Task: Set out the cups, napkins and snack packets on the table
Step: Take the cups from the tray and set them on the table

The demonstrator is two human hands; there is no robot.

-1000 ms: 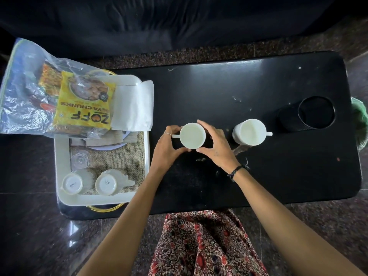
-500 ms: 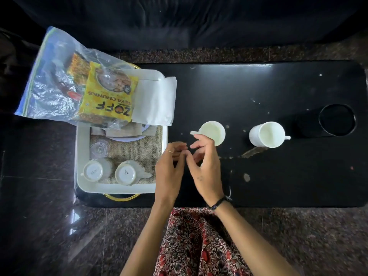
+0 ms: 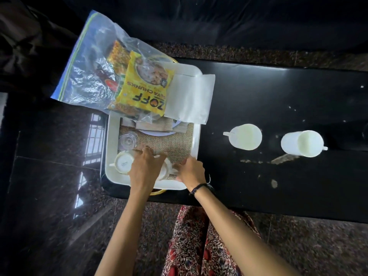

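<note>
Two white cups stand upright on the black table [image 3: 278, 100], one [image 3: 245, 136] near the middle and one [image 3: 302, 143] to its right. At the left, a white tray [image 3: 112, 136] holds two upside-down cups. My left hand [image 3: 144, 168] lies flat between them and touches the right-hand upside-down cup [image 3: 166, 170]. My right hand [image 3: 190, 170] curls its fingers at that cup's handle side. The other upside-down cup [image 3: 123, 162] sits at the tray's near left. White napkins [image 3: 189, 98] and a yellow snack packet [image 3: 145, 90] in a clear bag [image 3: 87, 62] rest on the tray's far end.
A burlap mat [image 3: 171, 143] lines the tray, with a small glass [image 3: 127, 140] and a plate [image 3: 159, 133] on it. A dark cylinder [image 3: 350, 140] lies at the table's right edge. Dark stone floor surrounds the table, with dark upholstery beyond it.
Both hands let go of the cup placed mid-table, drew back, then moved left into the tray onto an upside-down cup. The camera view shifted left.
</note>
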